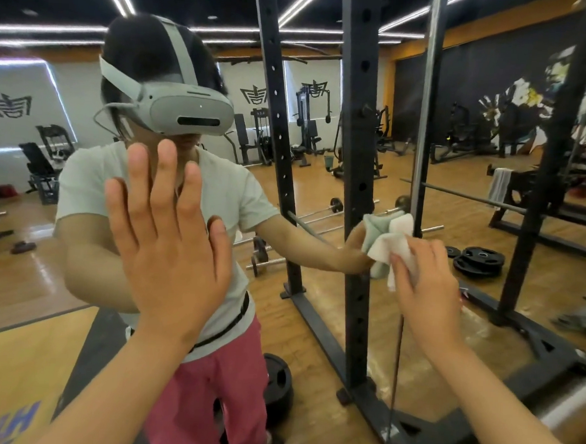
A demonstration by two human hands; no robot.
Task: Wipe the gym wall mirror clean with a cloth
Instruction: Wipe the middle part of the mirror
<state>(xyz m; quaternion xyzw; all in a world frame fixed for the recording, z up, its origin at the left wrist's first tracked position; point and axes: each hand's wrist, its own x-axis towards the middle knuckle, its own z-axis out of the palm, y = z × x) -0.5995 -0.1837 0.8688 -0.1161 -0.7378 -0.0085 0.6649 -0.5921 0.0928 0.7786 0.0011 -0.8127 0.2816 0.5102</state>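
In the head view, the wall mirror (27, 275) fills almost the whole frame, and a pale metal strip (425, 127) runs from top to bottom in the right half of the picture.

The left hand (168, 249) is in the centre left of the frame. It is fully open, with the fingers straight and a little spread, pointing up. The palm faces the glass and seems to lie flat on it. This hand holds nothing.

The right hand (427, 290) is in the centre right, lower than the strip's middle. Its fingers are curled around a white cloth (390, 247), which is bunched and pressed on the glass just beside the strip. Folds of the cloth stick out above and to the left of the fingers.

The mirror shows the person in a grey headset (185, 111), a light shirt and pink trousers. A black rack post (359, 157) with holes stands just left of the cloth. Barbells (319, 216) lie on the wooden floor in the middle of the frame, and black weight plates (479, 262) lie at the right, near the right hand.
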